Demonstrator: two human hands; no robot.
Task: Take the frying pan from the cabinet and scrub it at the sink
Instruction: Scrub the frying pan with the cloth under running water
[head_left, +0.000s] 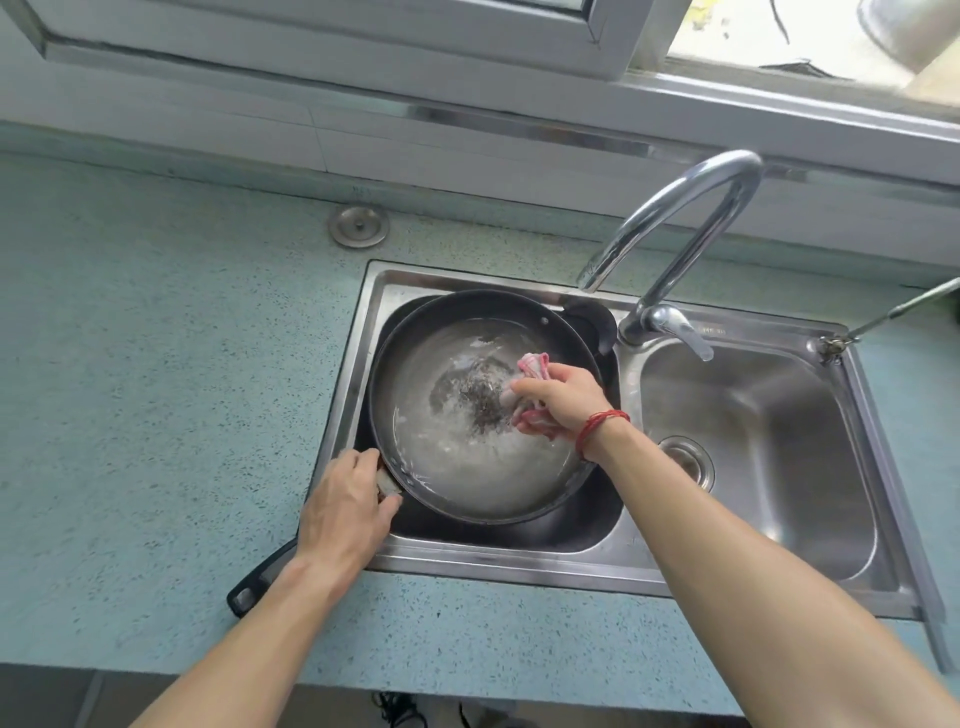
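Head view: a black frying pan (457, 467), holding water and dark residue, is seen tilted in the left basin of a steel double sink (519, 564). Its handle (262, 577) runs out over the rim at 7 o'clock and is gripped by the curled fingers of the left hand (345, 506), while a bunched pink-and-white cloth (535, 366) is clutched in the right hand (558, 402) at the pan's 3 o'clock. Were the scrub pressed hard toward 7 o'clock, the handle could likely be lost or water slopped onto the countertop (156, 389). Room is pinched by the basin walls and the faucet spout (691, 208) at 1 o'clock, and is freer upward and toward the second basin (769, 415) at 3 o'clock.
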